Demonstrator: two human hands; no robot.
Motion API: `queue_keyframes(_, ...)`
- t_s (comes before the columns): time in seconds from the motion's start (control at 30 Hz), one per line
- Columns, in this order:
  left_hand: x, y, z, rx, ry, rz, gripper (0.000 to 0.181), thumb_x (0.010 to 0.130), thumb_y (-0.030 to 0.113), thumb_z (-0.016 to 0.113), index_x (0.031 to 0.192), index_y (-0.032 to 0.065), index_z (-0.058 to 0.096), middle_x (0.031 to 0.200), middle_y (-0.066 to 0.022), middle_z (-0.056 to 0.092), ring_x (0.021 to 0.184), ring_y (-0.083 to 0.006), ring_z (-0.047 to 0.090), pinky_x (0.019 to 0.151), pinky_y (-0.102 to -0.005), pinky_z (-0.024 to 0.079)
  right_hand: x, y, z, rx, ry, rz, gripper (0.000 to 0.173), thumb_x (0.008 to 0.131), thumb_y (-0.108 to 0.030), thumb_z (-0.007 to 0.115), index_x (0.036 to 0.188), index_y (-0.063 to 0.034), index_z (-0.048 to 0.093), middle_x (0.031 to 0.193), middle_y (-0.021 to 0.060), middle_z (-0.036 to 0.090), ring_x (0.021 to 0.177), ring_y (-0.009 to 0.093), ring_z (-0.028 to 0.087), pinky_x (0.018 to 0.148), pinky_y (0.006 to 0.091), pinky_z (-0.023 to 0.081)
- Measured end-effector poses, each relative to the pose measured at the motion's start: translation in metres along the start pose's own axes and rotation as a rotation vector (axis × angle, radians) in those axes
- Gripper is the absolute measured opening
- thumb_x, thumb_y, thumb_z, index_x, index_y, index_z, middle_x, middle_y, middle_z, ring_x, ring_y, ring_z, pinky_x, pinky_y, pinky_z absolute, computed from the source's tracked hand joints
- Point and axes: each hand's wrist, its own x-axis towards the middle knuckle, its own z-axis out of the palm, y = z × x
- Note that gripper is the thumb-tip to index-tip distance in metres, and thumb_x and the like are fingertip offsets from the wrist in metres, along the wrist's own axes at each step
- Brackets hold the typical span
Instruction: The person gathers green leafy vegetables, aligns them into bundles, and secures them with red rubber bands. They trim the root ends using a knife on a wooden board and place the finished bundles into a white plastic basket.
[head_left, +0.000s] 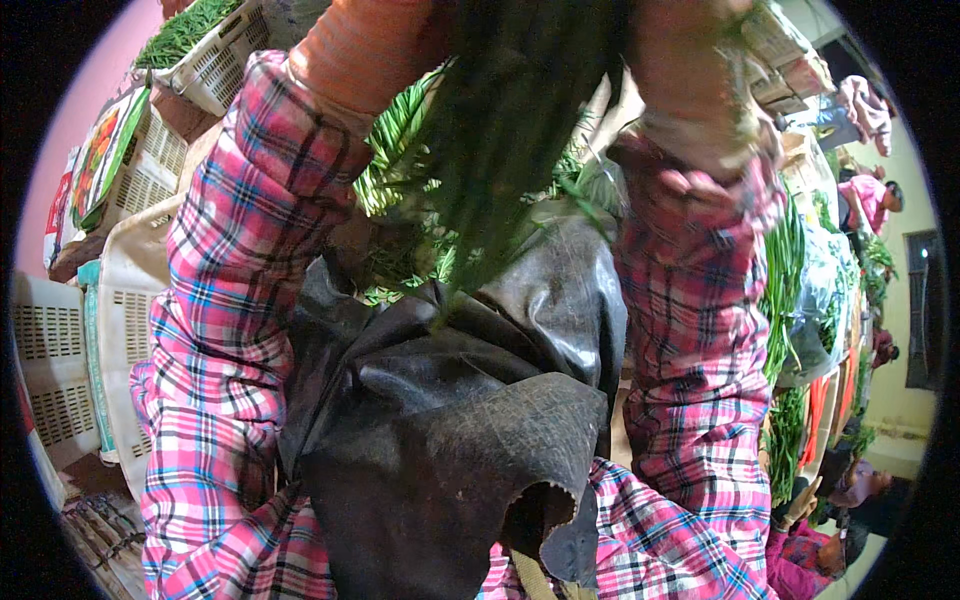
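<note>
A large bunch of long green leafy stalks (517, 127) hangs between my raised forearms, its lower ends blurred over the black apron (465, 405) on my lap. My left hand (375, 45) is at the top left, seen only in part in an orange covering, with its fingers cut off or hidden behind the bunch. On the right, my right hand (682, 75) is blurred beside the stalks, also in an orange covering. How the fingers meet the bunch does not show. More green stalks (397, 142) lie behind the bunch, beyond the apron.
White plastic crates (135, 315) stand at the left, one at the top left holding green stalks (180, 37). A printed sack (112, 157) lies there too. Along the right are long green stalks (784, 277), a clear plastic bag (814, 300) and several people, one in a magenta top (795, 559).
</note>
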Motion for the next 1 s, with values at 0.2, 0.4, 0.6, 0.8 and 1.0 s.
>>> queue_keyframes(0.2,-0.038,0.041,0.015,-0.019,0.043,-0.239,0.029,0.083,0.021,0.059,0.099,-0.0028,0.058,0.094,-0.0109,0.061,0.087,-0.0183,0.058,0.081,-0.0288,0.046,0.002,0.004,0.007,-0.397,-0.261,0.165,0.028,0.091,-0.021,0.043,0.098,-0.0019,0.062,0.088,0.0099,0.063,0.082,0.019,0.060,0.076,0.0319,0.048)
queue_keyframes(0.4,-0.112,0.038,-0.036,-0.196,0.162,-0.052,0.030,0.089,0.024,0.050,0.106,-0.0002,0.055,0.101,-0.0118,0.058,0.095,-0.0233,0.056,0.086,-0.0350,0.045,-0.027,0.054,0.021,-0.570,-0.849,0.535,0.026,0.090,-0.018,0.043,0.094,-0.0036,0.064,0.080,0.0072,0.063,0.075,0.017,0.060,0.071,0.0306,0.048)
queue_keyframes(0.6,-0.147,0.027,-0.066,-0.271,0.289,0.083,0.017,0.082,0.017,0.056,0.088,0.0095,0.042,0.068,0.0020,0.036,0.060,-0.0134,0.035,0.060,-0.0304,0.030,-0.083,0.209,0.053,-0.921,-0.787,0.613,0.025,0.089,-0.019,0.044,0.092,-0.0039,0.064,0.078,0.0073,0.062,0.073,0.017,0.060,0.069,0.0312,0.048)
queue_keyframes(0.8,-0.176,0.024,-0.078,-0.180,0.529,0.165,0.024,0.080,0.012,0.060,0.083,0.0103,0.036,0.063,0.0022,0.037,0.051,-0.0113,0.036,0.053,-0.0298,0.027,-0.096,0.357,0.073,-1.109,-0.639,0.758,0.025,0.088,-0.021,0.045,0.091,-0.0040,0.064,0.077,0.0080,0.062,0.072,0.018,0.059,0.068,0.0321,0.048)
queue_keyframes(1.0,-0.192,0.022,-0.092,-0.116,0.735,0.032,0.023,0.081,0.011,0.057,0.088,0.0104,0.036,0.065,0.0032,0.037,0.055,-0.0102,0.035,0.058,-0.0299,0.029,-0.103,0.407,0.076,-1.129,-0.615,0.801,0.026,0.087,-0.023,0.047,0.089,-0.0041,0.063,0.076,0.0086,0.061,0.070,0.019,0.059,0.067,0.0331,0.047)
